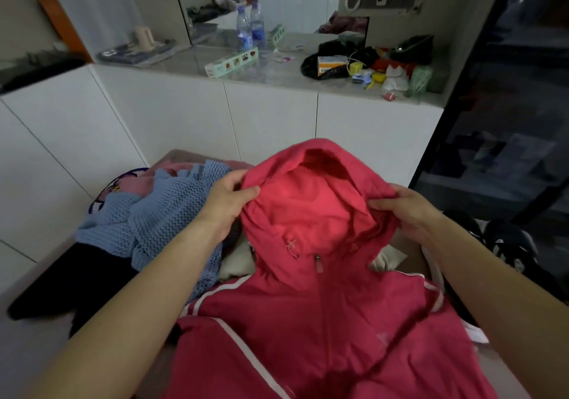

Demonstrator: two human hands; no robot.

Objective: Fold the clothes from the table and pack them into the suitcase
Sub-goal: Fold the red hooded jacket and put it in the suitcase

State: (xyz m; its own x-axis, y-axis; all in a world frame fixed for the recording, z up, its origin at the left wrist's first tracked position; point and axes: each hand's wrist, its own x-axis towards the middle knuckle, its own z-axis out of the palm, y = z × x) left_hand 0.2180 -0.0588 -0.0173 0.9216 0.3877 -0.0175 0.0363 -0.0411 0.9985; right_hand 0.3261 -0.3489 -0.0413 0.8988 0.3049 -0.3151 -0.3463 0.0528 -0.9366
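Red hooded jacket (323,321), white-striped shoulders, zip closed, held up by its hood: left hand (226,204) and right hand (409,210) each pinch an edge; no legible writing.

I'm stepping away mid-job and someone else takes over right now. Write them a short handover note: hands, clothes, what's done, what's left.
Left hand pinches the hood's left edge, right hand its right edge.
Red hooded jacket lies front up before the person, unfolded.
Blue knit sweater and a dark garment lie heaped to its left, unfolded.
Done: nothing visibly folded; suitcase not in view.
Left: fold the jacket, then the rest, pack all.
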